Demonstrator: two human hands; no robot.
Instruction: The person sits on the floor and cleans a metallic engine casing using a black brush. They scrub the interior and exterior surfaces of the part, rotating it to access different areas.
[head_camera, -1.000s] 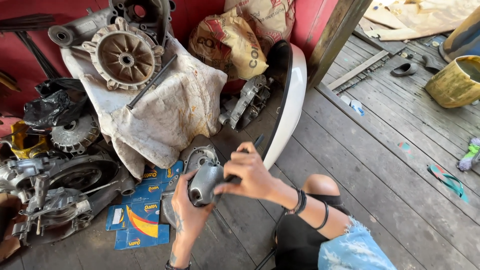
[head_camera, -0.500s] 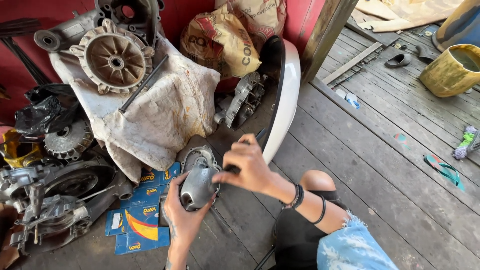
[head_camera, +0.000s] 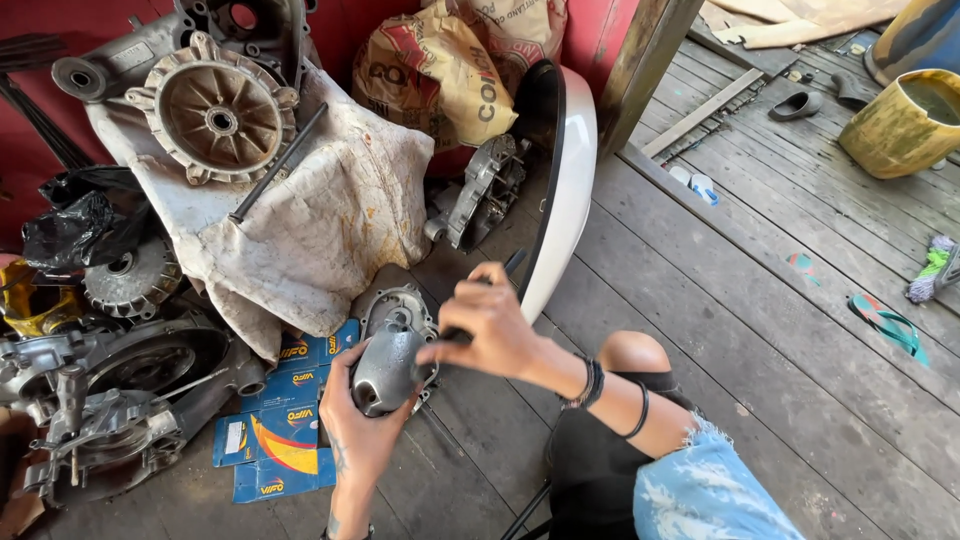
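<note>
Boxes (head_camera: 275, 430) and engine parts (head_camera: 110, 400) crowd left hand (head_camera: 360, 425).

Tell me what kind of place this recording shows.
Probably an informal engine repair spot on a wooden plank floor: engine casings lie about, a finned metal hub sits on a cloth, and the left hand holds a metal cover.

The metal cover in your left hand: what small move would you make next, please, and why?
Probably another short stroke: the right hand presses a dark-handled tool onto the grey metal cover, which the left hand cups from below above the blue boxes.
</note>
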